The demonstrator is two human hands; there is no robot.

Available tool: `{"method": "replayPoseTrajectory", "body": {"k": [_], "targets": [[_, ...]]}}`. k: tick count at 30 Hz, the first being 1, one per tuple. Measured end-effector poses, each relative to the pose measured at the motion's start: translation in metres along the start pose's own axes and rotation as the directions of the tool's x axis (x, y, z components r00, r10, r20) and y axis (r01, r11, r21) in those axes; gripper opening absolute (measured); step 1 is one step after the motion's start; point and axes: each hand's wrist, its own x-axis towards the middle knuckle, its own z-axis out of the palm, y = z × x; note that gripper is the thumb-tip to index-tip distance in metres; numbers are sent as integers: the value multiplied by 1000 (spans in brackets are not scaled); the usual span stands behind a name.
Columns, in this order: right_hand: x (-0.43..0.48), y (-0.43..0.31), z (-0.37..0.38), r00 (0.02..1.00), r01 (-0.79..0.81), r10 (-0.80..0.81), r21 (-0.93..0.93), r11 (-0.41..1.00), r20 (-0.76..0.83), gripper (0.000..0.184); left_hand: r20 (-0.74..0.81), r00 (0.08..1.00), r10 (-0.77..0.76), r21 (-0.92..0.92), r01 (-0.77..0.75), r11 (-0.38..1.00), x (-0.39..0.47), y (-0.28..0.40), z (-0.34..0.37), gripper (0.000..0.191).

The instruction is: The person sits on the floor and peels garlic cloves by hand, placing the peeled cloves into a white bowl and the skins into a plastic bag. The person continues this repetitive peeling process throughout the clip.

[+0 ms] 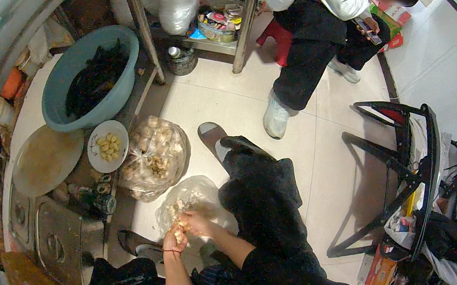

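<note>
My left hand, with a red string at its wrist, holds a pale garlic bulb or clove. My right hand meets it from the other side, its fingers on the same garlic. Both hands are over an open clear plastic bag on the floor, with pale pieces and skins inside. A tied clear bag full of garlic bulbs stands close beside it. On the low shelf, a white bowl holds peeled garlic cloves.
A teal tub with dark contents, a round pale lid and metal lidded containers line the left side. A person sits ahead on a red stool, holding a phone. A folding black frame stands right.
</note>
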Motion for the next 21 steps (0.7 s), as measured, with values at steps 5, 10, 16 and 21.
{"method": "replayPoseTrajectory", "body": {"k": [5, 10, 16, 21], "targets": [[13, 15, -1, 941, 247, -333, -540, 805, -66, 32, -63, 993, 103, 119, -95, 988, -7, -1, 12, 15], [23, 30, -3, 891, 365, -452, -530, 765, -38, 35, -44, 988, 146, 121, -140, 983, -9, -1, 19, 14], [4, 7, 4, 992, 119, -118, 19, 993, -40, 30, -28, 998, 53, -66, -54, 996, 8, -5, -2, 15], [10, 10, -11, 996, 22, 6, 332, 943, -84, 32, -224, 962, 157, -116, -187, 976, 17, -7, -3, 22]]}}
